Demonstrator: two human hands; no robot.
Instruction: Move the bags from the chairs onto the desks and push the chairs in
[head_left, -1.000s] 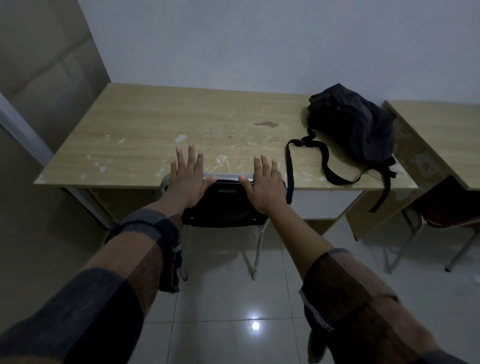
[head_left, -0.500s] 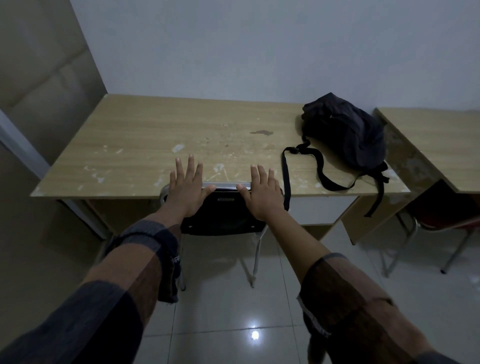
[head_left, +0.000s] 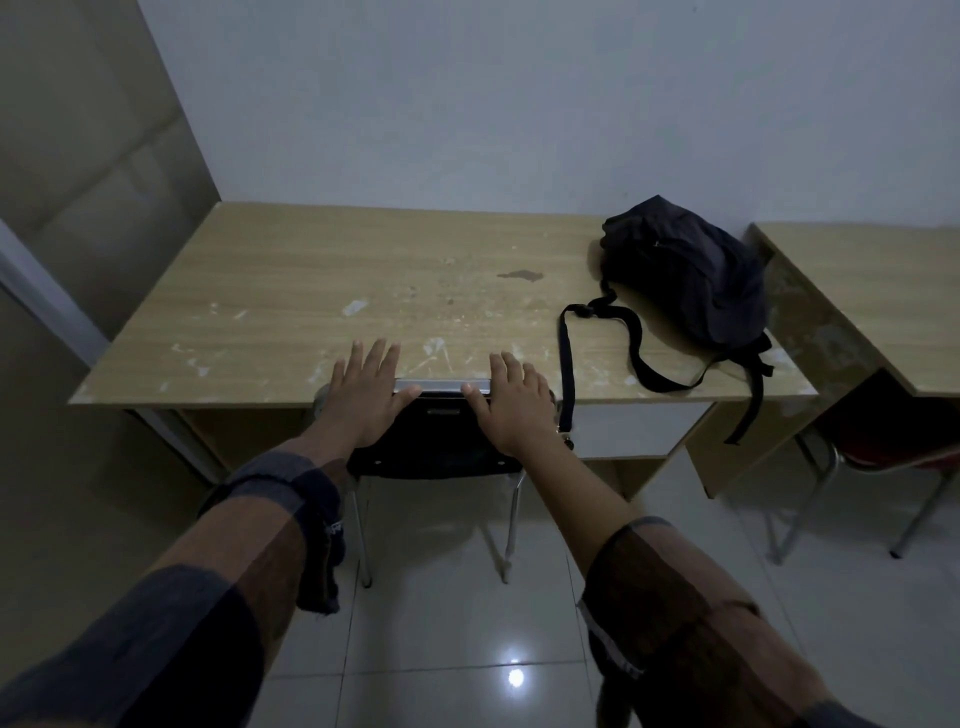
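A black chair (head_left: 436, 441) with a chrome frame stands pushed in under the wooden desk (head_left: 311, 291), its backrest top at the desk's front edge. My left hand (head_left: 363, 397) and my right hand (head_left: 511, 405) lie flat on the top of the backrest, fingers spread and pointing over the desk edge, gripping nothing. A dark backpack (head_left: 685, 270) lies on the right end of the desk, its straps trailing over the front edge.
A second wooden desk (head_left: 883, 296) stands to the right, with a red-seated chair (head_left: 893, 452) under it. A white wall runs behind the desks and a beige wall closes the left side. Glossy white floor tiles (head_left: 441, 623) lie below.
The view has tilted up a little, so desk and hands sit lower in the frame. Both hands stay flat on the chair's backrest; the chair stays at the desk edge.
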